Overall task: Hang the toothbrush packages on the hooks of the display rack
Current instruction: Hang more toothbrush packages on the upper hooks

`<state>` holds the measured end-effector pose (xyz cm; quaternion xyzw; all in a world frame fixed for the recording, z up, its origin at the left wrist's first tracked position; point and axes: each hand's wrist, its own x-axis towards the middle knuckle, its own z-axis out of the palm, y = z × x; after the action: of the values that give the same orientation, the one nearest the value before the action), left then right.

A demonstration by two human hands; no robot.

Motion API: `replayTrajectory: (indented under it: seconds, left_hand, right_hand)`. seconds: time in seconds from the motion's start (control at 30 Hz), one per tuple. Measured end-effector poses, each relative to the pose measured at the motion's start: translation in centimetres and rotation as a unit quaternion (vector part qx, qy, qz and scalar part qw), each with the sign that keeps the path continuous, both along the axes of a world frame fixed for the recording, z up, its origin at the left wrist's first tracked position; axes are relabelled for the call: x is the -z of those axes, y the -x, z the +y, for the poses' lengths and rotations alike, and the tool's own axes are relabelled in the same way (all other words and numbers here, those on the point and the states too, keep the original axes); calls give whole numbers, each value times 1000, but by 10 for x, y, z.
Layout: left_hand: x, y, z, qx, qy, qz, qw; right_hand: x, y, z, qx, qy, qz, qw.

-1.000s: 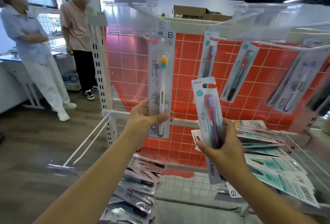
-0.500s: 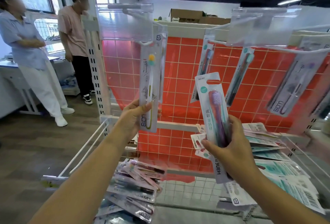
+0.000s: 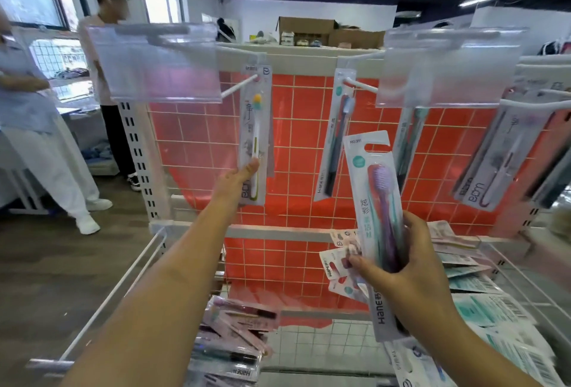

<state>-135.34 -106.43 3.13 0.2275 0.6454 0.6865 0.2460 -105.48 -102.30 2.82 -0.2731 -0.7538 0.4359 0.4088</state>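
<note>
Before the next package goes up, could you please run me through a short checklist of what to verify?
1. Yellow-headed toothbrush package threaded on the left hook: ok, the hook passes through its top hole.
2. Left hand clear of that package: not ok, fingertips touch its lower part.
3. Purple toothbrush package held by the right hand: ok.
4. Its hanging slot at the top, unblocked: ok.
5. Room on the middle hook: cannot tell, a dark toothbrush package already hangs there.
</note>
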Motion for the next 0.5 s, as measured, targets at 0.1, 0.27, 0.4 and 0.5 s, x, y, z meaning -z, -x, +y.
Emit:
replayTrajectory:
  seconds: [0.1, 0.27, 0.4, 0.5]
  left_hand:
    - [-4, -20, -5, 17, 21, -21, 999]
    - [31, -34, -18, 2, 93, 48, 995]
    - [63, -46, -33, -16, 217, 140, 966]
    - [66, -69, -40, 26, 255, 266, 929]
  right_hand:
    - [1, -4, -1, 3, -1, 1, 1000]
    - [2, -12, -7, -1, 0, 5, 1000]
    - [5, -21, -9, -8, 3, 7, 1000]
    - [7, -30, -8, -15, 17, 10, 1000]
